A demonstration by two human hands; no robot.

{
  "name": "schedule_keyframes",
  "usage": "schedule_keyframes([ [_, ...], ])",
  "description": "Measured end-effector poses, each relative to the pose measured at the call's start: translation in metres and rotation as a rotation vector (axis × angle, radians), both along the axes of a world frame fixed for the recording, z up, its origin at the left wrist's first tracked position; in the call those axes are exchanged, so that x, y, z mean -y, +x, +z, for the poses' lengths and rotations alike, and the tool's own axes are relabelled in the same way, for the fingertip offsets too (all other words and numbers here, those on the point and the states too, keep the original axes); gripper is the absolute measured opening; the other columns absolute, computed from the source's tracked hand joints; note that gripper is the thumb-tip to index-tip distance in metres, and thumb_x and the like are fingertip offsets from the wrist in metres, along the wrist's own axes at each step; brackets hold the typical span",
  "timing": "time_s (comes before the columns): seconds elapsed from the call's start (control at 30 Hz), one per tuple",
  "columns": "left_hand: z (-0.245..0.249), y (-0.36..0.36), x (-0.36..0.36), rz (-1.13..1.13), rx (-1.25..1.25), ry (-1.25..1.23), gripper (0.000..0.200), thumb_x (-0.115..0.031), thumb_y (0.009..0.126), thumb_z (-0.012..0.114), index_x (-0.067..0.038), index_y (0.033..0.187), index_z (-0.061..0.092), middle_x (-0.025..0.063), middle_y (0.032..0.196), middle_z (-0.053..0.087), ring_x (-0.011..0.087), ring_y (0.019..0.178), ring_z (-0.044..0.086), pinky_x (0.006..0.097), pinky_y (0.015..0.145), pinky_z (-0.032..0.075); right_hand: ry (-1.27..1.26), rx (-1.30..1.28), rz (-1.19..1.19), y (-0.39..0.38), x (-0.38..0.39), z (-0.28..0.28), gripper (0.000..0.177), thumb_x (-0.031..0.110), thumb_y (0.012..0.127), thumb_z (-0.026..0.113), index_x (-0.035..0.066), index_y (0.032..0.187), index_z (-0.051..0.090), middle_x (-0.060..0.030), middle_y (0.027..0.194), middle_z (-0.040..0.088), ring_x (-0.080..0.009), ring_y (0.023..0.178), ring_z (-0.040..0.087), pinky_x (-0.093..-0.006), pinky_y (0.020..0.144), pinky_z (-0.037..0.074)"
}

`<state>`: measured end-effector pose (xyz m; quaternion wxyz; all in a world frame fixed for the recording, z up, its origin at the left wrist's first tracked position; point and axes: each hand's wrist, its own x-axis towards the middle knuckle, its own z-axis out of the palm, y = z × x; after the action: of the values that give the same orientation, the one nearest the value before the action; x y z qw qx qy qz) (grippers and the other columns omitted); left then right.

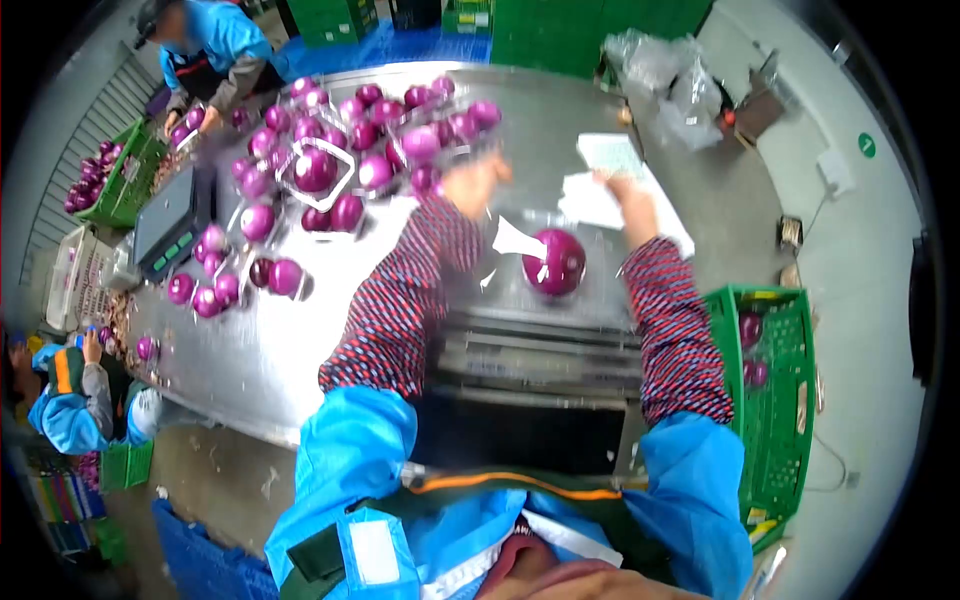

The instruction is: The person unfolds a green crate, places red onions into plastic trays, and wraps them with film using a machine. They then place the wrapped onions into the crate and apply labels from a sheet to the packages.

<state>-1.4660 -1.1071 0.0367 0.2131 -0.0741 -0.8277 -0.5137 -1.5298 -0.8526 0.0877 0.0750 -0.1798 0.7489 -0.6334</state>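
Note:
A large purple onion [562, 265] rests on the metal table in front of me, between my forearms. A white strip [518, 240] lies against its left side. My left hand [474, 186] is above the table, beside the trays of onions [420, 145]; motion smears its fingers and I cannot see anything in them. My right hand [632, 205] is at the right edge of the table, with its fingers closed on a white sheet [590, 203]. Just behind it lies a flat white stack [612, 152], partly covered by the hand.
Many wrapped onions [375, 172] cover the table's left half, near a dark scale [172, 225]. A green crate [775, 400] with a few onions stands to my right. Clear plastic bags [660, 75] sit at the back right. Two people in blue work at left.

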Motion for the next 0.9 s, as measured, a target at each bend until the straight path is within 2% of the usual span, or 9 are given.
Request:
schedule_keyframes([
  [0.07, -0.058, -0.005, -0.006, -0.061, -0.008, -0.212, 0.034, -0.029, 0.088, 0.037, -0.006, 0.094, 0.061, 0.0112, 0.092, 0.062, 0.0219, 0.095, 0.056, 0.0293, 0.086, 0.040, 0.876, -0.714, 0.337, -0.024, 0.008, -0.072, 0.027, 0.020, 0.080, 0.051, -0.004, 0.090, 0.061, -0.0076, 0.086, 0.063, -0.0140, 0.083, 0.057, -0.0267, 0.072, 0.045],
  [0.13, -0.032, 0.016, -0.010, -0.258, 0.555, 0.217, 0.031, -0.025, 0.085, 0.039, -0.007, 0.092, 0.063, 0.0092, 0.094, 0.062, 0.0161, 0.092, 0.056, 0.0272, 0.083, 0.041, 0.171, 0.191, 0.410, -0.016, 0.003, -0.075, 0.027, 0.020, 0.083, 0.048, -0.002, 0.093, 0.060, -0.0055, 0.082, 0.062, -0.0162, 0.081, 0.058, -0.0265, 0.073, 0.045],
  [0.17, -0.016, 0.026, -0.008, -0.381, 0.838, 0.418, 0.034, -0.029, 0.086, 0.041, -0.005, 0.093, 0.063, 0.0083, 0.093, 0.062, 0.0130, 0.093, 0.055, 0.0260, 0.082, 0.041, 0.211, 0.350, 0.491, -0.013, -0.002, -0.067, 0.029, 0.022, 0.085, 0.046, -0.001, 0.097, 0.058, -0.0069, 0.087, 0.061, -0.0174, 0.083, 0.057, -0.0274, 0.074, 0.045],
  [0.27, -0.017, 0.058, 0.010, -0.698, 0.622, 0.456, 0.046, -0.035, 0.089, 0.040, -0.002, 0.121, 0.041, 0.0148, 0.107, 0.053, 0.0162, 0.092, 0.053, 0.0263, 0.072, 0.048, 0.005, 0.778, 0.510, 0.020, -0.019, -0.037, 0.038, 0.027, 0.089, 0.041, 0.000, 0.114, 0.046, -0.0112, 0.110, 0.051, -0.0195, 0.093, 0.055, -0.0329, 0.080, 0.046],
  [0.37, 0.022, 0.095, -0.005, -0.596, 0.906, 0.621, 0.060, -0.046, 0.089, 0.029, -0.011, 0.135, 0.012, 0.0241, 0.115, 0.045, 0.0343, 0.100, 0.050, 0.0303, 0.055, 0.055, 0.123, 0.671, 0.565, 0.050, -0.026, -0.014, 0.056, 0.047, 0.085, 0.041, 0.008, 0.125, 0.033, -0.0142, 0.115, 0.048, -0.0218, 0.097, 0.054, -0.0302, 0.059, 0.054],
  [0.53, 0.069, 0.146, -0.025, -0.498, 0.853, 0.372, 0.060, -0.050, 0.089, 0.018, -0.013, 0.135, 0.011, 0.0222, 0.116, 0.045, 0.0288, 0.101, 0.051, 0.0252, 0.049, 0.053, 0.029, 0.691, 0.547, 0.097, -0.044, 0.012, 0.054, 0.044, 0.088, 0.037, 0.009, 0.127, 0.029, -0.0183, 0.123, 0.037, -0.0329, 0.109, 0.045, -0.0364, 0.048, 0.055],
  [0.73, 0.061, 0.272, -0.048, -0.722, 0.823, 0.583, 0.063, -0.031, 0.089, 0.041, -0.013, 0.136, 0.002, 0.0185, 0.123, 0.038, 0.0264, 0.103, 0.050, 0.0277, 0.057, 0.055, 0.044, 0.710, 0.588, 0.220, -0.089, 0.033, 0.041, 0.030, 0.090, 0.037, 0.007, 0.125, 0.035, -0.0156, 0.124, 0.038, -0.0313, 0.110, 0.043, -0.0376, 0.053, 0.056],
  [0.83, 0.004, 0.318, -0.043, -0.545, 0.972, 0.708, 0.059, -0.018, 0.083, 0.055, -0.005, 0.131, 0.022, 0.0164, 0.118, 0.044, 0.0199, 0.094, 0.054, 0.0287, 0.064, 0.055, 0.107, 0.739, 0.534, 0.259, -0.092, 0.000, 0.039, 0.023, 0.091, 0.037, 0.007, 0.126, 0.034, -0.0153, 0.126, 0.036, -0.0277, 0.111, 0.041, -0.0368, 0.058, 0.055],
  [0.9, -0.061, 0.333, -0.041, -0.371, 0.898, 0.578, 0.028, -0.024, 0.083, 0.056, -0.001, 0.100, 0.057, 0.0079, 0.085, 0.062, 0.0116, 0.070, 0.059, 0.0246, 0.060, 0.051, 0.255, 0.711, 0.509, 0.271, -0.091, -0.028, 0.041, 0.023, 0.090, 0.039, 0.008, 0.128, 0.033, -0.0153, 0.127, 0.036, -0.0271, 0.112, 0.041, -0.0385, 0.073, 0.050],
])
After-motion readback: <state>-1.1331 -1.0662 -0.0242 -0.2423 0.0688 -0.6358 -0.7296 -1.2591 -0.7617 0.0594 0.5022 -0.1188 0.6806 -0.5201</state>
